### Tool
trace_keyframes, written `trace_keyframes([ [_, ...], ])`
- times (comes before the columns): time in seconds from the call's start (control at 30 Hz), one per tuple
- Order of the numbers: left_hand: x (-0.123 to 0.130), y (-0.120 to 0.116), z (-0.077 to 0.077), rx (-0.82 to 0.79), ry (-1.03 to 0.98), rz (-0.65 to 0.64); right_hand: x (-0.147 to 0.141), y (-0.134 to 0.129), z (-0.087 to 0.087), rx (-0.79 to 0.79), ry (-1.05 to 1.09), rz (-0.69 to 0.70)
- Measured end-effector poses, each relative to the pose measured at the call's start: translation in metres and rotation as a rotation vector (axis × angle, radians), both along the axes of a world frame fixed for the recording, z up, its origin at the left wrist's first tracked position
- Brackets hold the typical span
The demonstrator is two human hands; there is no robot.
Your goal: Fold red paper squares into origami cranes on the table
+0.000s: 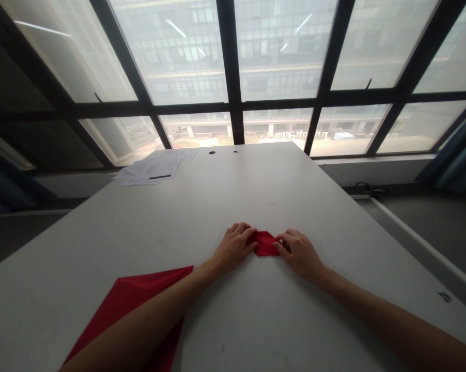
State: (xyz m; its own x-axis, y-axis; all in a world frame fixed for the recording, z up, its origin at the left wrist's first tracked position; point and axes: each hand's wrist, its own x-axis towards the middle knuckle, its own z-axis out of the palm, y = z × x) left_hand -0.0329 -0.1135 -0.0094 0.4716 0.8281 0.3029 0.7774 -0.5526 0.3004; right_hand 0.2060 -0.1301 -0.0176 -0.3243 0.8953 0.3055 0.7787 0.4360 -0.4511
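A small folded piece of red paper (pixel 266 244) lies on the white table between my two hands, with crease lines across it. My left hand (pixel 238 244) pinches its left end between thumb and fingers. On the opposite end, my right hand (pixel 297 250) has its thumb and fingertips closed on the paper's edge. Under my left forearm rests a larger sheet of red material (pixel 119 305), partly hidden by the arm; its upper edge looks folded over.
The white table (pixel 217 206) stretches ahead to a wall of windows (pixel 275 51). Loose printed papers (pixel 151 166) with a dark strip (pixel 160 177) on them lie at the far left. A small dark object (pixel 445 297) sits near the right edge.
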Motion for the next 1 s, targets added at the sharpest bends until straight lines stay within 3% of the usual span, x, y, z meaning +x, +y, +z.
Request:
trace_keyframes([
  [0.57, -0.005, 0.005, -0.005, -0.03, -0.175, -0.013, 0.003, 0.008, -0.01, -0.069, 0.373, 0.167],
  [0.8, -0.005, 0.006, 0.0, 0.053, -0.129, 0.049, 0.001, 0.008, -0.005, 0.09, 0.43, 0.231],
  [1.0, -0.006, 0.002, 0.006, 0.265, -0.29, -0.064, 0.002, 0.007, 0.005, 0.313, 0.372, 0.279],
])
